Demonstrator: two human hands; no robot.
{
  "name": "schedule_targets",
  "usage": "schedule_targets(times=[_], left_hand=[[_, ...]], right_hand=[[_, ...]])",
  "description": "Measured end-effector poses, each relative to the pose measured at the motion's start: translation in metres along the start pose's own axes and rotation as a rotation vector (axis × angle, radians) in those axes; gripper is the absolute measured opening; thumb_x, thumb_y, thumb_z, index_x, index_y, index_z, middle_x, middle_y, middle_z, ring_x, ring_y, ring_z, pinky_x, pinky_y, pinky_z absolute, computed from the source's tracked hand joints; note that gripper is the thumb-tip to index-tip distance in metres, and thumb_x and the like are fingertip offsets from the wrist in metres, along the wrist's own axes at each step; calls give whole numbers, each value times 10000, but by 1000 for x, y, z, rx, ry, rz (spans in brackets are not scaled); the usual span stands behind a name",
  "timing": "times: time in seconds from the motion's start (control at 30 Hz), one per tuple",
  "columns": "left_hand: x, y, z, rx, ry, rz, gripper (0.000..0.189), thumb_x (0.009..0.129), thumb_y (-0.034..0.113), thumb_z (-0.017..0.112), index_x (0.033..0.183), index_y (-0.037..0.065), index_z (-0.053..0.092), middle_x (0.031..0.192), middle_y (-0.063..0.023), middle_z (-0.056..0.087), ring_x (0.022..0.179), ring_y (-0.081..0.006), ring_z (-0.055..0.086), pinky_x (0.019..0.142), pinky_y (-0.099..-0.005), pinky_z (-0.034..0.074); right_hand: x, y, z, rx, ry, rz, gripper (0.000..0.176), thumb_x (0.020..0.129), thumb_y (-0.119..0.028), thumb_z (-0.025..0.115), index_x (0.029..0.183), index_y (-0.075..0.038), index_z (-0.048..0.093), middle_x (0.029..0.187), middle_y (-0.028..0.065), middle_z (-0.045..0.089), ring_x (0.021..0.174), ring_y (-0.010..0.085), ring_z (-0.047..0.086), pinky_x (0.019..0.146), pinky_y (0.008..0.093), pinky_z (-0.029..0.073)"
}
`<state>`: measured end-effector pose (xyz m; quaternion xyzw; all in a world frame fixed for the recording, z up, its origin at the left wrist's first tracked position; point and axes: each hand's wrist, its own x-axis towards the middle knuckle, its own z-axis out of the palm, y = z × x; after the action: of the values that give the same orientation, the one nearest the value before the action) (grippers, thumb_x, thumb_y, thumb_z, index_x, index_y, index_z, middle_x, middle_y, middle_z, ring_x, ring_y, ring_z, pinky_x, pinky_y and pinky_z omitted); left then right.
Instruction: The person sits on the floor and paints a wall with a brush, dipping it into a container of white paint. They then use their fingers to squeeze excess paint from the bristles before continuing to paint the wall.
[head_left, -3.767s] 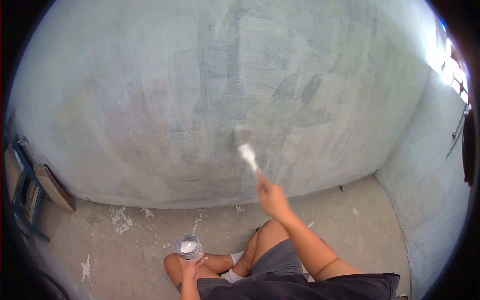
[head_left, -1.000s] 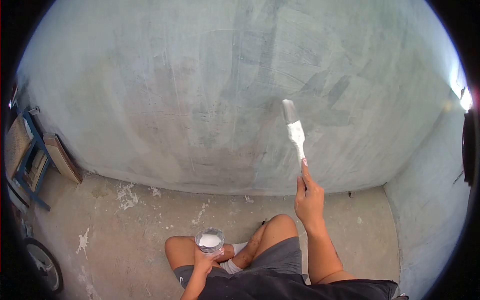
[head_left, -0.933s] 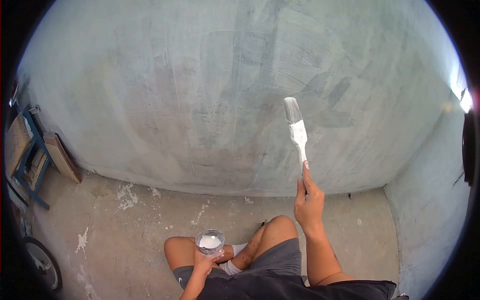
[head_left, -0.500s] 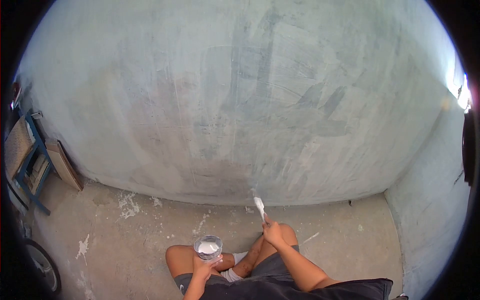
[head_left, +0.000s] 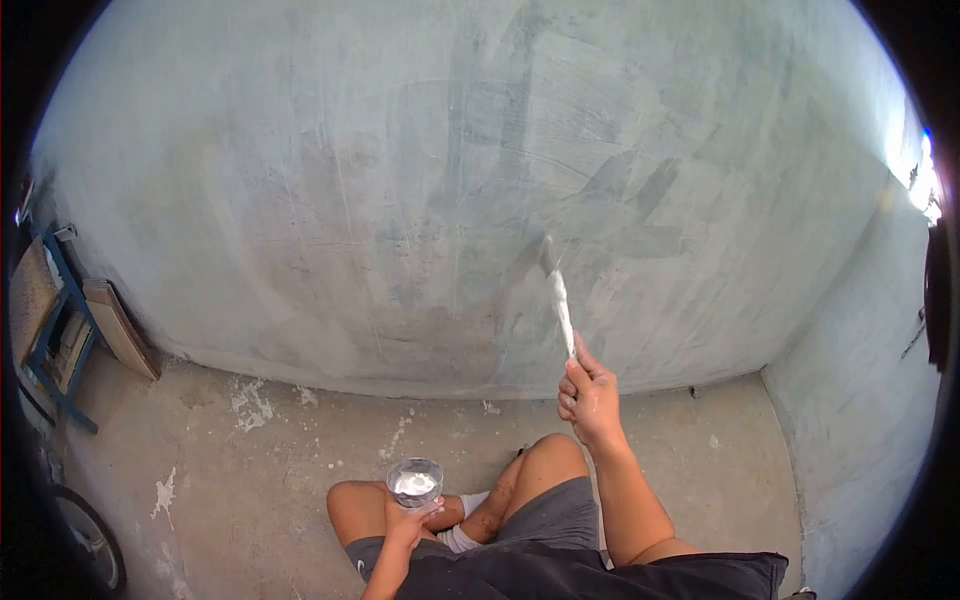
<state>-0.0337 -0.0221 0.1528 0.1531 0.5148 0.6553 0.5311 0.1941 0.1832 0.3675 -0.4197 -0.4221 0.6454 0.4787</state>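
My right hand (head_left: 590, 398) is closed around the handle of a paintbrush (head_left: 560, 300), raised in front of the wall. The brush is smeared with white, and its darker grey tip is at the wall surface. My left hand (head_left: 408, 522) holds a clear cup (head_left: 415, 482) from below, over my crossed legs. White paint-like stuff lies inside the cup. The grey wall (head_left: 440, 200) bears darker damp-looking strokes and pale streaks.
A blue-framed chair (head_left: 65, 310) and leaning boards (head_left: 122, 330) stand at the left, with a wheel (head_left: 88, 540) below them. White splatters mark the concrete floor (head_left: 260, 450). Another wall (head_left: 850, 390) meets the first at the right corner.
My right hand has risen with the brush, from low near the wall's foot to mid-wall, slightly rightward. The left hand and cup have barely moved.
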Motion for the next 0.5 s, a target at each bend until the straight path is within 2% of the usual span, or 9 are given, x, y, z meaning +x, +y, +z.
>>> schedule_targets(times=[0.03,0.1,0.2,0.27,0.33,0.43,0.5], left_hand=[[-2,1,0,14,-2,-21,721,714,-104,762,1313,98,415,1107,-112,615,941,-251,672,671,-395,633],[-5,-1,-3,29,1,-44,726,711,-108,761,1314,96,411,1119,-117,609,948,-258,672,676,-399,633],[-8,-2,-6,-10,-2,-74,748,708,-130,749,1325,99,393,1138,-128,599,962,-278,669,685,-411,634],[-13,3,2,-57,35,-54,653,719,-116,767,1272,20,447,985,-141,667,875,-252,703,665,-323,615],[-14,3,2,-55,29,-37,660,719,-120,765,1276,25,442,1001,-141,664,876,-255,704,672,-331,618],[-13,0,-4,-55,24,-9,694,720,-126,759,1300,47,420,1045,-143,654,888,-265,703,684,-350,623],[-8,-4,-11,-58,32,1,722,720,-129,756,1320,62,402,1072,-146,647,899,-271,702,689,-361,626]], right_hand=[[-3,1,1,-1,3,6,502,1019,-165,500,1501,-90,382,666,-46,385,534,58,355,451,239,340],[-8,7,5,-72,-34,-214,514,1021,-166,503,1513,-111,364,672,-51,383,534,52,354,453,233,343],[7,60,3,-42,-3,-262,519,1021,-189,504,1520,-165,360,659,-42,360,514,67,335,440,230,321],[24,111,-5,-71,18,-130,521,1020,-201,510,1520,-195,365,659,-39,364,510,74,345,442,237,334],[41,167,-17,-34,104,167,522,1014,-186,513,1516,-198,370,653,-28,388,505,86,375,436,250,351],[38,228,-36,50,118,256,499,1011,-167,500,1496,-233,400,638,-27,373,492,93,359,426,252,337],[36,244,-42,199,154,477,478,1012,-157,474,1472,-278,422,641,-32,346,478,90,311,420,244,302]])
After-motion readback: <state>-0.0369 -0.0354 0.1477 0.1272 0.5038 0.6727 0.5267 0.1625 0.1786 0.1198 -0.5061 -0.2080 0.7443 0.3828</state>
